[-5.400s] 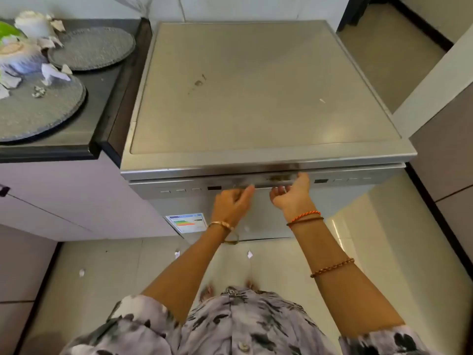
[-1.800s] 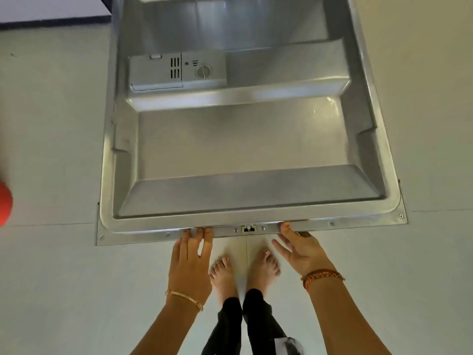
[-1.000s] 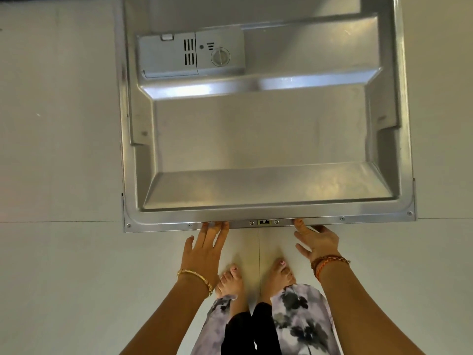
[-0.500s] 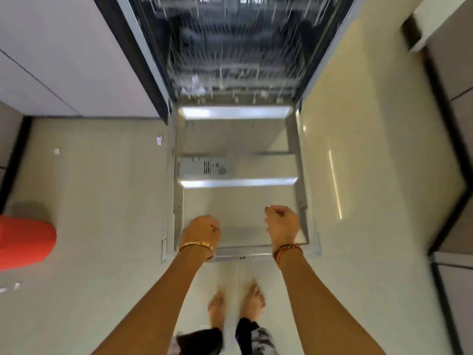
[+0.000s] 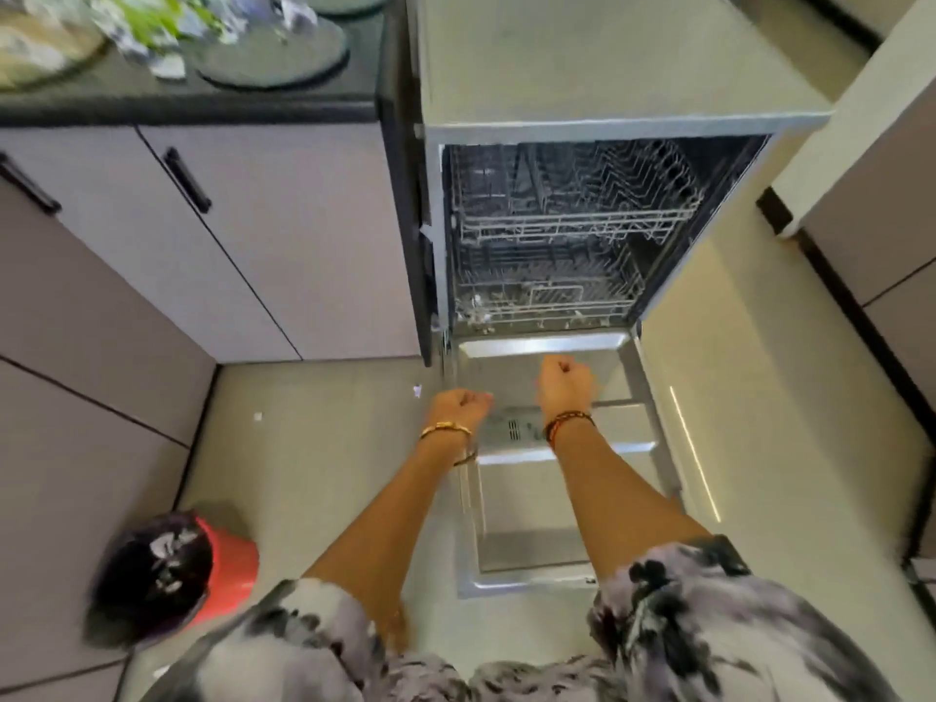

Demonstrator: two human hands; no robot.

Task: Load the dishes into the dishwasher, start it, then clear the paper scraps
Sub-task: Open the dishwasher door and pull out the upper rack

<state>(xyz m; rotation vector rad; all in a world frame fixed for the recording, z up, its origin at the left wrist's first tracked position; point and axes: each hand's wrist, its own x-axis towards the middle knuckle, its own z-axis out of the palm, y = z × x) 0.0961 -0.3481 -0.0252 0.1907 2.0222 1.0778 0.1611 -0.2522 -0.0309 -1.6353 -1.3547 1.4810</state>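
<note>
Bright, even daylight fills the scene, with glare on the dishwasher door point(image 5: 544, 347) and a streak on the floor point(image 5: 694, 448). Motion blur smears the tabletop point(image 5: 202, 101) clutter, and wide-angle distortion bends the edges.

The dishwasher door point(image 5: 557, 499) lies flat open over the floor, blocking a close step to the tub; above it the mouth stands open, with wire racks point(image 5: 567, 230) pushed inside; the cabinet point(image 5: 253, 235) hems the left side, a red bin point(image 5: 223, 564) stands low left; open floor runs along the door's right.
</note>
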